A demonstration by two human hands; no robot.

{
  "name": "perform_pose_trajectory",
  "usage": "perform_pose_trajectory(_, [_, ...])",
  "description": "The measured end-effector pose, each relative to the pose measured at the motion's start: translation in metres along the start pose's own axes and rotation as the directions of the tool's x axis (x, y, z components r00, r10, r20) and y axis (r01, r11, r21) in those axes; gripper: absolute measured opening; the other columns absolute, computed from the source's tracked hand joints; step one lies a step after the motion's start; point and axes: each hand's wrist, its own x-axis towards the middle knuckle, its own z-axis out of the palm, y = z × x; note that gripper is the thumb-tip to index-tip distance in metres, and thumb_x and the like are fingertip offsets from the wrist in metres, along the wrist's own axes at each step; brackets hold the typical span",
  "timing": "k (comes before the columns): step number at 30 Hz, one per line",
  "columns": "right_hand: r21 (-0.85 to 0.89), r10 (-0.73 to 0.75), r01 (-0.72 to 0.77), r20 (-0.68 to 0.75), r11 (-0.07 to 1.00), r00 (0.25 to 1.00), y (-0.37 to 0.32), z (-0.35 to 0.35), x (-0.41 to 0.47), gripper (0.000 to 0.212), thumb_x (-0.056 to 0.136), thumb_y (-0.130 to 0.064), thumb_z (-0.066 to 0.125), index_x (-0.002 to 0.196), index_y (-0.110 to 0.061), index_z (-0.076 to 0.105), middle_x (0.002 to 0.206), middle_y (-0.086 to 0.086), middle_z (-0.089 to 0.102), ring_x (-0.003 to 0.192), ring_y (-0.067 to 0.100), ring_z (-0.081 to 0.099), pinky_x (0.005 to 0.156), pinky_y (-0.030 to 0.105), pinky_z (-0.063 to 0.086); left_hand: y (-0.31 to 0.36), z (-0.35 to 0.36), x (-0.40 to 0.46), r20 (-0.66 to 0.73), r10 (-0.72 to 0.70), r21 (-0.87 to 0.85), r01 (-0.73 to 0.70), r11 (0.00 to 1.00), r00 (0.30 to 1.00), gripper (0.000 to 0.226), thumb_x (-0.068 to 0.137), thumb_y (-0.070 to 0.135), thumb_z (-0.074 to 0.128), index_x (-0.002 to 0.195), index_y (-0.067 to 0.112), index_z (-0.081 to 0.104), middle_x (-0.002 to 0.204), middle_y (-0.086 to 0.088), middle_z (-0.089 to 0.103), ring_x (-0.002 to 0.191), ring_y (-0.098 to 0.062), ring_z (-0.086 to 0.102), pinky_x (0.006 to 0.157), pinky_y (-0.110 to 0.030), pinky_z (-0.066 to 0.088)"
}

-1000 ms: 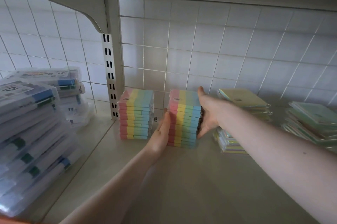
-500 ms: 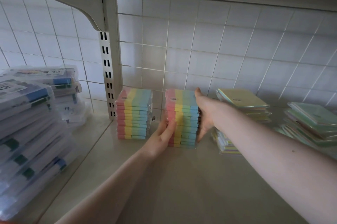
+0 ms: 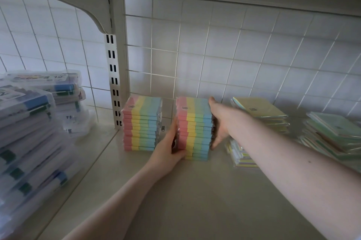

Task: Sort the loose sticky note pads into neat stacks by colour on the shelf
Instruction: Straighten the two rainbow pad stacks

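Both forearms reach in over the bare shelf (image 3: 195, 191). Left hand (image 3: 169, 148) presses the left side of the striped stack (image 3: 195, 128), thumb wrapping its front lower corner. Right hand (image 3: 219, 120) lies flat on the stack's right side, fingers pointing down. Stack stands squeezed between the two hands, near the back grid. A second striped stack (image 3: 141, 122) stands just left, apart. Right: a loose yellow pile (image 3: 259, 114), then a green pile (image 3: 336, 134), possibly mixed colours, edges blurred. Far left: clear marker cases (image 3: 29, 122).
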Motion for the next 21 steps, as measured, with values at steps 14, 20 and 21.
perform_pose_trajectory(14, [-0.070,-0.019,0.022,0.036,0.997,0.999,-0.009,-0.003,0.001,0.079,0.086,-0.074,0.017,0.104,-0.009,0.057,0.102,0.016,0.060,0.113,0.035,0.051,0.105,0.064,0.025,0.004,0.001,-0.003,-0.017,0.071,-0.126,-0.073,0.989,0.997,0.110,0.081,0.007,0.070,0.146,0.046,-0.009,0.143,0.024,0.036,0.130,0.006,0.035,0.100,-0.007,0.034])
perform_pose_trajectory(20, [-0.060,-0.021,0.022,0.020,0.998,1.000,-0.017,-0.004,0.005,0.072,0.088,-0.071,0.019,0.098,-0.009,0.055,0.086,0.015,0.060,0.098,0.033,0.057,0.104,0.063,0.029,0.008,0.001,0.001,-0.026,0.099,-0.149,-0.102,0.984,0.995,0.109,0.079,-0.002,0.065,0.140,0.057,-0.005,0.128,0.039,0.043,0.118,0.015,0.045,0.102,-0.026,0.044])
perform_pose_trajectory(21, [-0.070,-0.015,0.017,0.023,0.997,1.000,-0.016,-0.004,0.006,0.075,0.089,-0.071,0.019,0.103,-0.008,0.056,0.091,0.017,0.062,0.103,0.035,0.058,0.104,0.063,0.029,0.010,0.000,0.002,-0.022,0.105,-0.144,-0.107,0.984,0.994,0.108,0.079,-0.002,0.064,0.139,0.059,-0.003,0.127,0.037,0.045,0.115,0.016,0.046,0.099,-0.024,0.044])
